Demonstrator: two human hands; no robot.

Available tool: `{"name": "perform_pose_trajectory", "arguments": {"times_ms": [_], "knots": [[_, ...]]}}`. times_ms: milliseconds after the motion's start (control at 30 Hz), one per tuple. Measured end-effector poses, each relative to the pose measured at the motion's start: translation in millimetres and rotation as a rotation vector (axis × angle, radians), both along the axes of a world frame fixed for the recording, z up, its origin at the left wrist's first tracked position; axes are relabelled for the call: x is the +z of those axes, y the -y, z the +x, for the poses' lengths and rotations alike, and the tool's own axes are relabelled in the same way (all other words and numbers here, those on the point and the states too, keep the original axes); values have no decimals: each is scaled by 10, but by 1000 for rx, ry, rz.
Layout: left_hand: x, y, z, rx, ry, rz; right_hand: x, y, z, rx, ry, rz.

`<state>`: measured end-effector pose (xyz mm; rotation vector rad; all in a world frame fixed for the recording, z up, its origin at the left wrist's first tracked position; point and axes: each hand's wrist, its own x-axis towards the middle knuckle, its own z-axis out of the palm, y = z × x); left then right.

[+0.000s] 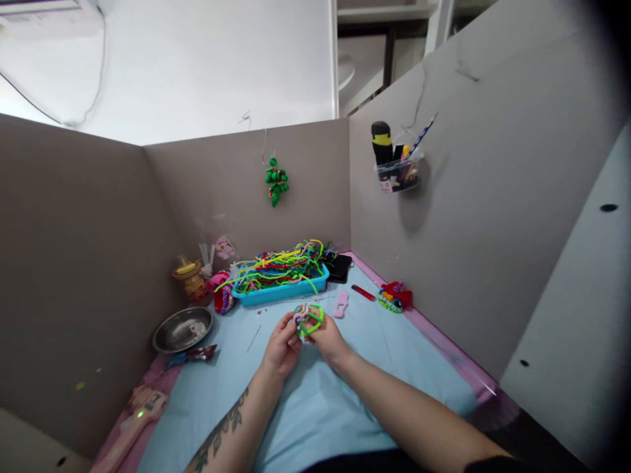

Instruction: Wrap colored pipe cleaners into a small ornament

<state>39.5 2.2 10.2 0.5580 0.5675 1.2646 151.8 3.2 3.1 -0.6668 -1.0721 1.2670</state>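
Note:
Both my hands meet over the middle of the light blue mat [345, 401]. My left hand [282, 347] and my right hand [329, 341] are closed on a small twisted pipe-cleaner shape [308, 318] of green and pink loops, held just above the mat. Behind them a turquoise tray [282, 291] is heaped with several coloured pipe cleaners.
A metal bowl [182, 329] sits at the left, a wrapper [193, 355] beside it. A pink cutout [340, 304], a red tool [363, 293] and a red-green toy [394, 296] lie right of the tray. Grey partition walls enclose the desk; a pen cup [397, 172] hangs on the right one.

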Motion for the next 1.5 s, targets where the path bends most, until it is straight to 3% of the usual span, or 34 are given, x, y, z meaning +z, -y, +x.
{"name": "perform_pose_trajectory", "arguments": {"times_ms": [367, 733, 967, 1167, 1500], "knots": [[16, 28, -5, -38, 38, 12, 64, 59, 0, 78, -26, -17], [34, 18, -55, -12, 13, 76, -37, -1, 12, 36, 17, -131], [122, 22, -90, 132, -182, 179, -98, -49, 31, -43, 75, -154], [186, 42, -64, 201, -284, 185, -59, -4, 12, 32, 23, -107], [189, 65, -65, 85, -195, 81, 20, 52, -4, 172, -37, -32]]}}
